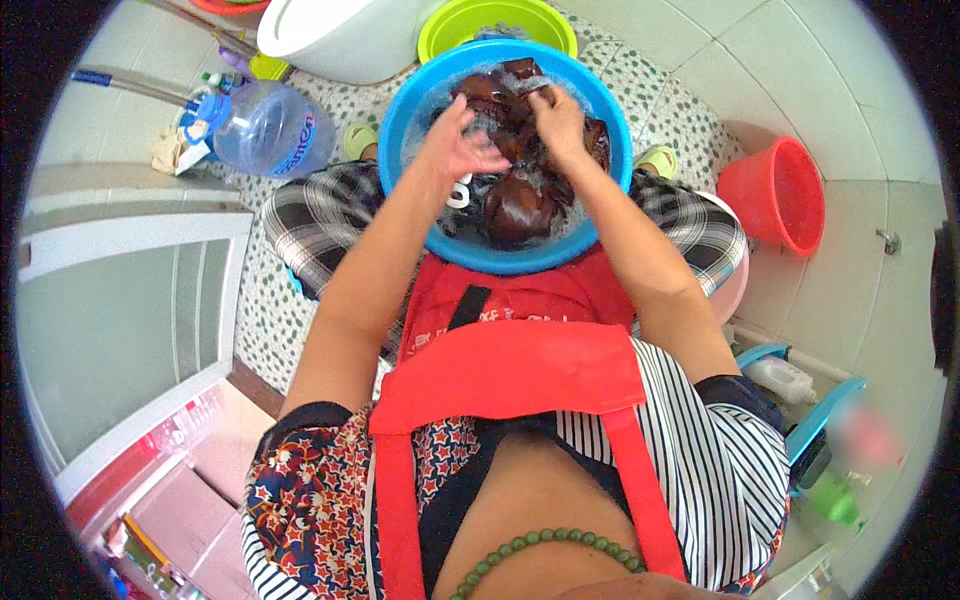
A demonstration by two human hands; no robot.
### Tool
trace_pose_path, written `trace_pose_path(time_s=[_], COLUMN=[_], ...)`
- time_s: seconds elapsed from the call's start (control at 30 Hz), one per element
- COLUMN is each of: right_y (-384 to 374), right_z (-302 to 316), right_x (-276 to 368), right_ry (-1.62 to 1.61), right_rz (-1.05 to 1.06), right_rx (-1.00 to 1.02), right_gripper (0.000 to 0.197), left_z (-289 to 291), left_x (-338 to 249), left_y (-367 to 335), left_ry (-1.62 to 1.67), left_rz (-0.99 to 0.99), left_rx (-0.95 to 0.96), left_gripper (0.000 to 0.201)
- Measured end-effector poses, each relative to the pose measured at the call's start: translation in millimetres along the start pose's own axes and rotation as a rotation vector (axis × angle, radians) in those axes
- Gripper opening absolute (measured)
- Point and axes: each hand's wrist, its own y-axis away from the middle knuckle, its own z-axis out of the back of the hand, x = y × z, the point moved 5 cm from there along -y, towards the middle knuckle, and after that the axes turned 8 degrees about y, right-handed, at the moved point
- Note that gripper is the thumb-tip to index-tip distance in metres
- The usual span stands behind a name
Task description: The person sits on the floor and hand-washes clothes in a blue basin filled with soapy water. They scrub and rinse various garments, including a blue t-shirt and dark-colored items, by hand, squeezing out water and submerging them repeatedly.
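Blue basin: round, smooth plastic, its wide rim (622,150) curving unbroken around sudsy water, between two knees in checked trousers (318,220).
Brown cloth: dark, soaked and glossy, lying in the blue basin; one part (520,208) bulges into a rounded lump near the body, the rest crumples into folds.
Left hand: over the cloth on the left, fingers spread, its grip loose and holding nothing; a small white looped piece (458,194) lies just beside its wrist.
Right hand (557,122): fingers curled down at the far folds of the cloth; I cannot tell whether its grip is clenched on them.
Far edge: a lime-green basin (548,17) sits just behind the blue rim, beside a smooth white curved fixture (340,42).
Left side: a clear, rounded bottle (262,125) with a blue cap; pebble-patterned floor (268,335) opens toward a white-framed glass door (130,330).
Right side: a tapered red bucket (770,195) near the pale tiled wall (840,100).
Room for moving: a gap between the hands; knees crowd both flanks.
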Motion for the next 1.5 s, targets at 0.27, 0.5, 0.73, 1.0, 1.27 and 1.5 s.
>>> trace_pose_path(time_s=[0.27, 0.5, 0.73, 1.0, 1.27, 1.5], right_y=[126.3, 32.9, -23.8, 21.9, 11.8, 4.2], right_z=[-9.1, -19.2, 2.6, -66.8, -116.8, -98.8], right_x=[127.6, -15.7, -54.4, -84.7, -123.2, -117.6], right_ry=[-0.178, 0.401, 0.069, 0.400, 0.277, 0.471], right_rz=[0.432, 0.006, -0.023, 0.221, -0.314, 0.017], right_rx=[0.283, 0.196, -0.123, 0.285, 0.640, 0.316], right_gripper=[0.023, 0.031, 0.028, 0.047, 0.044, 0.045], left_z=[-5.7, 19.7, 40.1, 43.6, 137.5, 84.2], left_x=[41.8, 47.3, -10.0, -5.6, 6.9, 5.7], left_y=[-15.6, -68.0, -49.1, -102.1, -214.6, -168.7], left_ry=[0.156, 0.083, -0.297, -1.266, -1.919, -0.588], left_rz=[-0.016, 0.117, -0.393, -0.438, -0.769, -0.367], left_rx=[0.684, 0.343, -0.129, -0.493, -0.426, -0.224], left_gripper=[0.046, 0.023, 0.054, 0.075, 0.048, 0.045])
